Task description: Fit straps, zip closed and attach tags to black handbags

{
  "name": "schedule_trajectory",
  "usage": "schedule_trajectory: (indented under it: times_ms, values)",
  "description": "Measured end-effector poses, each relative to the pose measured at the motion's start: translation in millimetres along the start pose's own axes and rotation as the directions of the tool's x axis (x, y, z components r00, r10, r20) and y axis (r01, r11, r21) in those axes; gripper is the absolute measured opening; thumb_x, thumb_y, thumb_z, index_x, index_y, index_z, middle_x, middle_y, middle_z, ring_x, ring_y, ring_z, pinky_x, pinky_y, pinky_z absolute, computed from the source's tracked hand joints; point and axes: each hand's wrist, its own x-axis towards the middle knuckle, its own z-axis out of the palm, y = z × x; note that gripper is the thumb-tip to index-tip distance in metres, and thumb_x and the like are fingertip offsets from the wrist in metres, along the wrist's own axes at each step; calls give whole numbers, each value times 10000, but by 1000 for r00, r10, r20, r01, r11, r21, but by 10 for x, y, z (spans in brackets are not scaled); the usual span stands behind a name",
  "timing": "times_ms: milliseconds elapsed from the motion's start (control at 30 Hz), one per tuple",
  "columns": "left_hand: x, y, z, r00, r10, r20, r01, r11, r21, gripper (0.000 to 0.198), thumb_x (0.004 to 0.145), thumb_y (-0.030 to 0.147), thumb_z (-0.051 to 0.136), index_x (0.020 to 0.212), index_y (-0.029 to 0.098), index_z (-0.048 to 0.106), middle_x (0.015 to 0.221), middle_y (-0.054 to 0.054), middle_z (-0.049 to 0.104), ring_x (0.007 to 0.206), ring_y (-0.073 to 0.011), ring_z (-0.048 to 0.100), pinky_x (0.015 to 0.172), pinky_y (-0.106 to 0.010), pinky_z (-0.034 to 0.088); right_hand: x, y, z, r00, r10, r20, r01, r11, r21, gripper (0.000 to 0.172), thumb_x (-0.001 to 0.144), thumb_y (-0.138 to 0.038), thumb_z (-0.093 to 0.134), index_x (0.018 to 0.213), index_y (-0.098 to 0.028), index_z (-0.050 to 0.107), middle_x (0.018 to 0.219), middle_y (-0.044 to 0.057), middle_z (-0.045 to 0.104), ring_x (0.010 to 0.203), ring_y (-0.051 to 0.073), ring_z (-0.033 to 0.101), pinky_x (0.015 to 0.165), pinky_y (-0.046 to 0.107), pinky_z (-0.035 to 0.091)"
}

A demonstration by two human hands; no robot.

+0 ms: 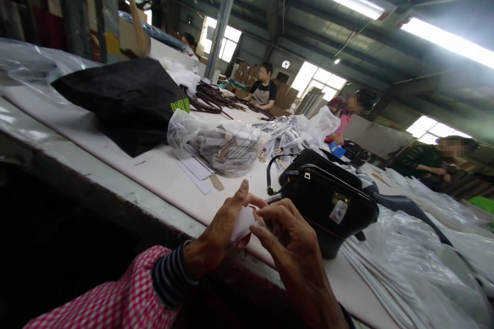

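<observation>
Near the table's front edge, my left hand (219, 229) is wrapped round a small white piece (244, 223), thin like paper or soft sheet. My right hand (291, 239) meets it from the right, its thumb and fingertips bent close together at the white piece's edge; whether they pinch it is hard to make out. Just beyond my right hand stands a black handbag (328, 200) with a gold clasp under a clear film patch and a strap looped at its left.
A clear bag of packets (227, 144) lies mid-table, beside white strips (195, 172). At left is a black cloth bag (127, 97). Dark straps (210, 97) lie farther back. Plastic wrapping (420, 267) spreads at right. Several people are at the tables beyond.
</observation>
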Motion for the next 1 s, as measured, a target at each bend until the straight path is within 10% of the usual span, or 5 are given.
schedule_trajectory:
  times_ms: [400, 800, 1000]
  values:
    - [-31, 106, 28, 996, 50, -71, -41, 992, 118, 602, 864, 724, 570, 900, 137, 698, 590, 5, 530, 413, -65, 392, 369, -169, 229, 107, 10, 89, 999, 48, -14, -43, 966, 255, 225, 924, -233, 677, 701, -201, 682, 755, -16, 575, 731, 141, 533, 752, 281, 451]
    - [-1, 164, 51, 978, 28, -208, -32, 999, -17, 633, 731, 760, 700, 797, 130, 670, 648, -5, 550, 502, -83, 466, 430, -185, 348, 112, 100, 87, 975, 194, -105, -179, 975, 133, 271, 890, -367, 703, 702, -173, 677, 647, -16, 563, 600, 119, 468, 561, 247, 363]
    - [28, 166, 59, 979, 1, -205, -17, 997, -76, 626, 679, 724, 771, 849, 129, 675, 728, -10, 590, 539, -81, 502, 450, -175, 362, 54, 122, 182, 990, -33, -134, 23, 997, -75, 264, 945, -273, 635, 699, -179, 623, 692, -13, 552, 621, 112, 499, 582, 235, 368]
